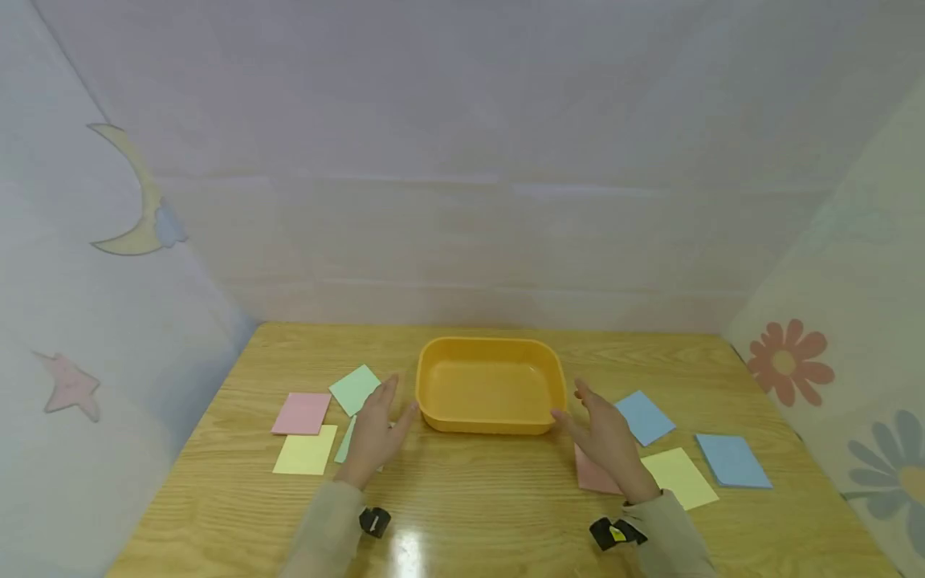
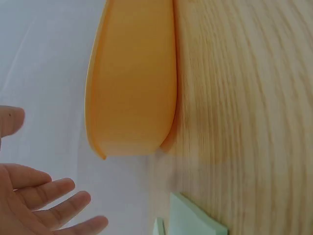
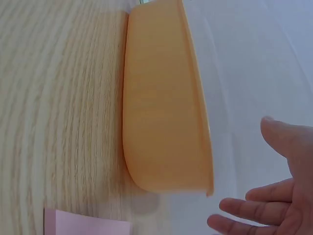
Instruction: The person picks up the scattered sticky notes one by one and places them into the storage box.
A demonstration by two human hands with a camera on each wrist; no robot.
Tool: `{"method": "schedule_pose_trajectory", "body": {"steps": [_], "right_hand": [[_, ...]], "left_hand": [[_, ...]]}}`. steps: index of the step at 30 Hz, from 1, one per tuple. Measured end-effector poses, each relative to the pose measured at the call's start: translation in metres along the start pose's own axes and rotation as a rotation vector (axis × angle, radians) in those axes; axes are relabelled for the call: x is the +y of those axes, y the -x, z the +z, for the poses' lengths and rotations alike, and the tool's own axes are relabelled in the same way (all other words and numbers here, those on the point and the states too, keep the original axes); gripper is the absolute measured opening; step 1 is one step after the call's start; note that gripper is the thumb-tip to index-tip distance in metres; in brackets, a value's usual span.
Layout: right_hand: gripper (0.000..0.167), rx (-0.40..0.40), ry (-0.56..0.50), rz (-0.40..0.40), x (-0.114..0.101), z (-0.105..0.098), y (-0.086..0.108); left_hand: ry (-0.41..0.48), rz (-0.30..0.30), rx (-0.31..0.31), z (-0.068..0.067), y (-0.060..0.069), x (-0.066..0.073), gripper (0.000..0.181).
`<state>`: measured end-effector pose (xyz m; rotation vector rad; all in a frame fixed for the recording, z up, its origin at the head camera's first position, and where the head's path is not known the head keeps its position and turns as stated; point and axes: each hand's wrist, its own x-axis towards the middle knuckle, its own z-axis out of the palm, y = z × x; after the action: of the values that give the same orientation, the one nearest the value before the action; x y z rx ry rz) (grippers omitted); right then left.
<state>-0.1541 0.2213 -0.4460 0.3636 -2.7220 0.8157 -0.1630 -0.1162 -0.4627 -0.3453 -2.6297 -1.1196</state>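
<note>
Flanking ylw tray point(image 1: 491, 389), R hand point(image 1: 605, 436) part-hiding pink pad point(image 1: 592, 475)

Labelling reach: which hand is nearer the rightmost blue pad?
Right. The right hand is left of that blue pad, not touching; the left hand is by the tray's left end.

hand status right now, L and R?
Left hand: open, holding nothing, beside the left end of the yellow-orange plastic tray.
Right hand: open, holding nothing, by the tray's right end.
</note>
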Motion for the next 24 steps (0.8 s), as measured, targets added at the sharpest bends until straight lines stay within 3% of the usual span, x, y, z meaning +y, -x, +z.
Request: {"method": "schedule_pose_trajectory", "body": {"steps": [6, 13, 18, 21, 24], "right_hand": [[0.051, -0.041, -0.13, 0.138, 0.004, 0.004, -0.011], [0.043, -0.048, -0.182, 0.254, 0.01, 0.009, -0.022], [0.038, -0.074, -0.289, 0.346, 0.013, 0.014, -0.026], [0.036, -0.087, -0.364, 0.385, 0.014, 0.018, -0.026], [0.035, -0.093, -0.37, 0.401, 0.014, 0.022, -0.026]], "left_hand": [[0.257, -0.123, -0.002, 0.003, -0.011, -0.007, 0.048], [0.434, -0.323, -0.056, 0.012, -0.023, -0.014, 0.044], [0.491, -0.372, -0.058, 0.021, -0.029, -0.017, 0.042], [0.483, -0.385, -0.065, 0.025, -0.03, -0.018, 0.039], [0.474, -0.401, -0.077, 0.028, -0.029, -0.021, 0.037]]}}
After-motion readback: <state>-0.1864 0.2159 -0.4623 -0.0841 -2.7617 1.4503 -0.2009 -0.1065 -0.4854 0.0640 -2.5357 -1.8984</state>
